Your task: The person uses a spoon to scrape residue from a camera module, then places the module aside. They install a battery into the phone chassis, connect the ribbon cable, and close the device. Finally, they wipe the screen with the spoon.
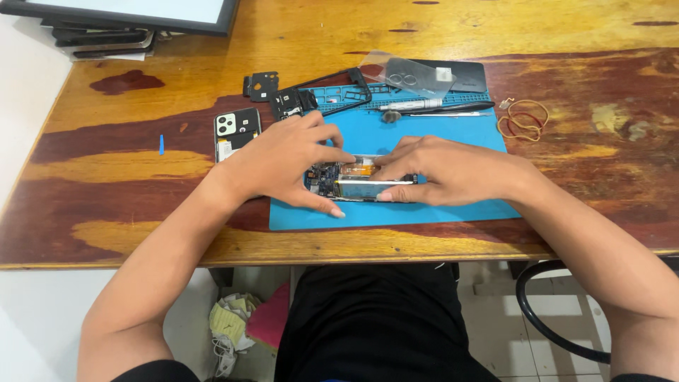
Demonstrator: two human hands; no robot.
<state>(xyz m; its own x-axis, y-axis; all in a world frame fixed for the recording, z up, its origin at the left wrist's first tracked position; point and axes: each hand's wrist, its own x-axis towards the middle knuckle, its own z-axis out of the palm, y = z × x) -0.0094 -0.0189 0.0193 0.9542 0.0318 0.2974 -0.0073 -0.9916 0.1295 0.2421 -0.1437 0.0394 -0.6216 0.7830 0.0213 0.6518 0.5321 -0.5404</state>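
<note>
An opened phone (353, 180) with its circuit board and battery exposed lies on a blue work mat (424, 212). My left hand (286, 159) grips its left end, thumb at the near edge and fingers over the top. From the right, my right hand (445, 170) holds the other end, fingertips pressing on the orange flex part at the middle. Most of the phone is covered by both hands.
A phone back cover (235, 131) lies left of the mat. Black frame parts (290, 102), a small black bracket (260, 85), a clear film (407, 71), a pen-like tool (414, 105) and rubber bands (523, 119) sit behind. Stacked devices (106, 35) are at the far left corner.
</note>
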